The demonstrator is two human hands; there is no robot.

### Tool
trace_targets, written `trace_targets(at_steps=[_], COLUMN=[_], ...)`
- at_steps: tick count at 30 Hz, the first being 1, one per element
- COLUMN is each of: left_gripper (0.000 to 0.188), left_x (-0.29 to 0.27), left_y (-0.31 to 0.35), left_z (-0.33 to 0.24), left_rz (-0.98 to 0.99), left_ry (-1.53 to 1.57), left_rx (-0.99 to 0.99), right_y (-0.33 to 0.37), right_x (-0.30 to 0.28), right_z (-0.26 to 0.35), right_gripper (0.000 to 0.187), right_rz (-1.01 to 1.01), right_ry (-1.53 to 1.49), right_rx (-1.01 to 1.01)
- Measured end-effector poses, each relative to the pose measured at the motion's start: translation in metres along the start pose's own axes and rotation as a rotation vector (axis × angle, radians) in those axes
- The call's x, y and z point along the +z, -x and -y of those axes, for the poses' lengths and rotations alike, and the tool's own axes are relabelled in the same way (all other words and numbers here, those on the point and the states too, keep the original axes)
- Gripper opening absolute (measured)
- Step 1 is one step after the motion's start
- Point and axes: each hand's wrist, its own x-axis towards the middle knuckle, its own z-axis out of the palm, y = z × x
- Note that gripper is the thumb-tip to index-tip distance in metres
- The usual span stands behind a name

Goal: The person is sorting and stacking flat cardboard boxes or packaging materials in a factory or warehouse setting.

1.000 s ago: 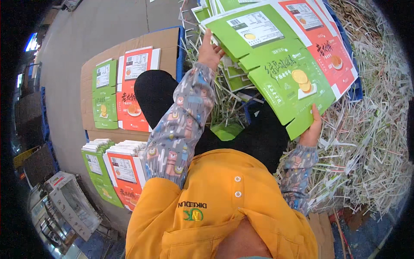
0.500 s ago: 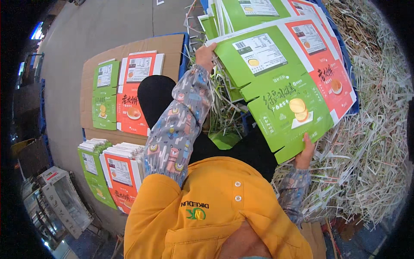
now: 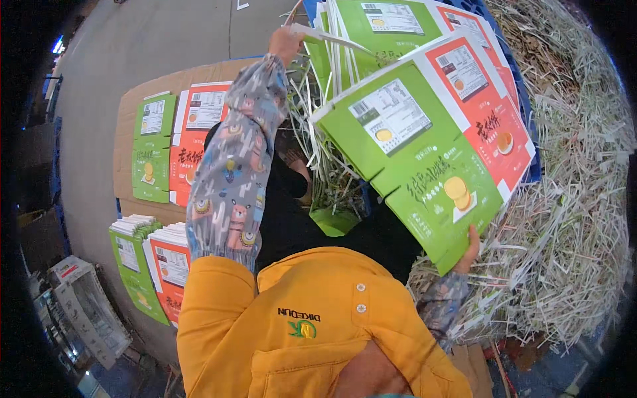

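A large printed card sheet [image 3: 398, 179], green on the left and orange-red on the right, hangs tilted before me. Its lower edge is gripped by my right hand [image 3: 469, 252], thumb on the printed face and the other fingers hidden behind. My left hand [image 3: 285, 45], up beyond the sheet's far left corner, is closed on a thin pale paper strip [image 3: 332, 38] that stretches to the right over the stack behind. Short cuts show along the sheet's left edge. More sheets of the same print [image 3: 391, 20] are stacked behind it.
Shredded paper trimmings [image 3: 544, 232] heap up on the right. To the left, green cards [image 3: 152, 146] and orange-red cards [image 3: 199, 139] lie on brown cardboard [image 3: 125, 179]. Nearer stand bundled green cards [image 3: 136, 272] and orange-red cards [image 3: 169, 272]. A foot shows between my legs.
My left hand has left the sheet's upper left corner and moved up and left, pulling a pale strip. The sheet has tilted and dropped slightly, still in my right hand.
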Motion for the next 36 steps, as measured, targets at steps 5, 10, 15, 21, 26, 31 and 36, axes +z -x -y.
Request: trace_targets(at_steps=[5, 10, 15, 21, 26, 31, 36], left_gripper=[0.027, 0.026, 0.042, 0.033, 0.02, 0.021, 0.018], left_x=[-0.011, 0.014, 0.045, 0.055, 0.018, -0.029, -0.007], left_y=[0.056, 0.191, 0.17, 0.105, 0.069, 0.063, 0.175], left_z=[-0.041, -0.031, -0.039, 0.003, 0.013, -0.018, -0.067], left_rz=[-0.826, -0.259, -0.123, -0.017, -0.019, -0.104, -0.513], left_ry=[-0.298, 0.791, 1.128, 1.096, 0.68, 0.096, 0.688], left_rx=[0.598, -0.238, -0.649, -0.553, -0.321, 0.002, -0.111], right_y=[0.038, 0.021, 0.026, 0.022, 0.036, 0.027, 0.043], right_x=[0.084, 0.09, 0.09, 0.056, 0.046, 0.039, 0.1], right_z=[-0.001, -0.041, -0.036, -0.038, -0.013, -0.032, -0.056], right_gripper=[0.042, 0.04, 0.038, 0.038, 0.038, 0.037, 0.034], right_rz=[0.056, 0.095, 0.113, 0.068, 0.011, -0.006, 0.138], right_ry=[-0.228, -0.274, -0.236, -0.098, -0.139, -0.165, -0.317], right_rx=[0.127, 0.075, 0.035, 0.026, 0.136, 0.1, 0.139])
